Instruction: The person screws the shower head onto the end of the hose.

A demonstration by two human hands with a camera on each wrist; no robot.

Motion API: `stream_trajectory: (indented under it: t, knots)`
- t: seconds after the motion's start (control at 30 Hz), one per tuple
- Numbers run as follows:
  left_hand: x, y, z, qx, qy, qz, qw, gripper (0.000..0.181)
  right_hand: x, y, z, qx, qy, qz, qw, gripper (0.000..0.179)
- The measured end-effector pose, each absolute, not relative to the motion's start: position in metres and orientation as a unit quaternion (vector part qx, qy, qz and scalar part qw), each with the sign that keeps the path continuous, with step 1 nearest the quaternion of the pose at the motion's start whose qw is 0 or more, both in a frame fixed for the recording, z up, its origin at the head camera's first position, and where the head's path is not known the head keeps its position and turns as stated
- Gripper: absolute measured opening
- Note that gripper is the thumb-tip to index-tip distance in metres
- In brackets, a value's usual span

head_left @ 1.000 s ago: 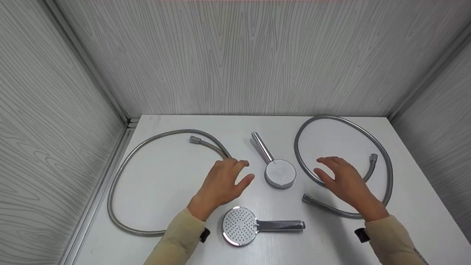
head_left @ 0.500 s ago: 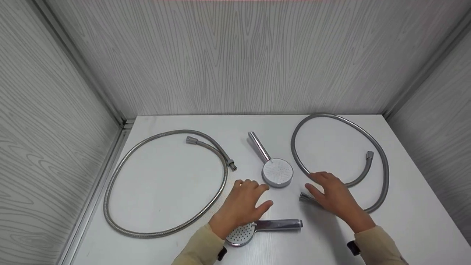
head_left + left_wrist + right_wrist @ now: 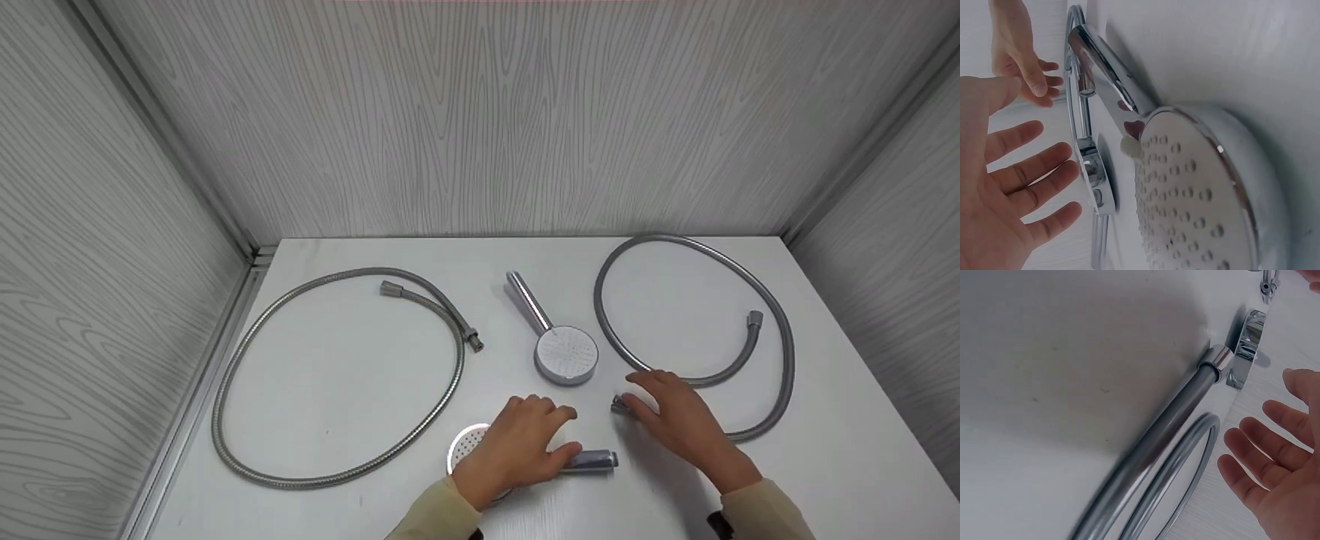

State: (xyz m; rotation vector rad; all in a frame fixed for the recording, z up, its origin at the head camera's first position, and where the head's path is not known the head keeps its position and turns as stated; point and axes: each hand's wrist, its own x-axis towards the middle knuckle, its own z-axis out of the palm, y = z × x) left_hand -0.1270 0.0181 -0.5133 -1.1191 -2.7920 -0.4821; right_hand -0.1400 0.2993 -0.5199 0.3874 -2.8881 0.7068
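My left hand hovers over the nearer shower head, its fingers spread and loosely bent. It covers part of that shower head, whose dotted spray face points up and whose chrome handle extends to the right. Close over the near end of the right-hand grey shower hose, my right hand has relaxed fingers and holds nothing. The hose's chrome end fitting shows just left of its thumb. A second shower head, round with a slim chrome handle, lies beyond both hands.
A metal braided shower hose lies in a wide loop on the left of the white table. Its two end fittings lie toward the middle. Wood-grain panels enclose the table at the back and both sides.
My left hand has moved right and nearer, from beside the braided hose to above the nearer shower head. My right hand has come lower, toward the hose's near end fitting.
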Motion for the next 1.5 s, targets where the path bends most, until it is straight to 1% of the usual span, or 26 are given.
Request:
stream_trajectory:
  t: [0.17, 0.3, 0.4, 0.63, 0.87, 1.23, 1.4, 1.5]
  knots:
    - [-0.122, 0.027, -0.523, -0.386, -0.907, -0.155, 0.061, 0.039, -0.137, 0.298, -0.527, 0.129, -0.963, 0.228, 0.068, 0.033]
    - [-0.118, 0.034, -0.530, -0.397, -0.903, -0.154, 0.062, 0.038, -0.134, 0.297, -0.532, 0.133, -0.964, 0.222, 0.068, 0.030]
    - [-0.116, 0.038, -0.534, -0.399, -0.903, -0.150, 0.058, 0.038, -0.133, 0.296, -0.536, 0.132, -0.965, 0.219, 0.067, 0.031]
    - [-0.112, 0.045, -0.543, -0.404, -0.900, -0.146, 0.074, 0.037, -0.131, 0.296, -0.543, 0.123, -0.967, 0.216, 0.058, 0.033]
    - [-0.108, 0.050, -0.550, -0.398, -0.903, -0.142, 0.073, 0.035, -0.130, 0.296, -0.548, 0.126, -0.969, 0.202, 0.063, 0.031]
    - [-0.104, 0.055, -0.557, -0.381, -0.908, -0.137, 0.106, 0.035, -0.133, 0.293, -0.550, 0.122, -0.975, 0.179, 0.056, 0.030]
    - [-0.102, 0.057, -0.560, -0.374, -0.910, -0.146, 0.105, 0.035, -0.134, 0.293, -0.552, 0.120, -0.976, 0.176, 0.049, 0.029]
    - [-0.101, 0.057, -0.560, -0.369, -0.912, -0.151, 0.090, 0.035, -0.133, 0.294, -0.553, 0.119, -0.976, 0.177, 0.050, 0.031]
